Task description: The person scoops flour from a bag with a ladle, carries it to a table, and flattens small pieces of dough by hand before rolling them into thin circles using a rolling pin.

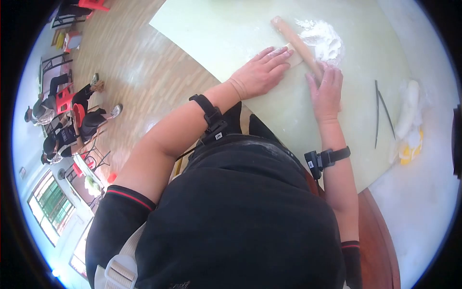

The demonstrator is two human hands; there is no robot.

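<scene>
A wooden rolling pin (292,37) lies slantwise on the pale green board, with its near end under my right hand (327,91). The fingers of that hand are bent over the pin. A thin, pale piece of dough (295,59) lies beside the pin, and its right edge meets the wood. My left hand (261,73) lies palm down at the dough's left side, its fingers stretched out and touching it; its fingertips are dusted with flour. Just beyond the pin is a heap of white flour (328,41).
The pale green board (211,33) covers the table. To the right lie two thin dark sticks (377,113) and a long white roll in clear plastic (410,108), with a yellow-printed wrapper (410,147). Several people sit on red stools at the far left.
</scene>
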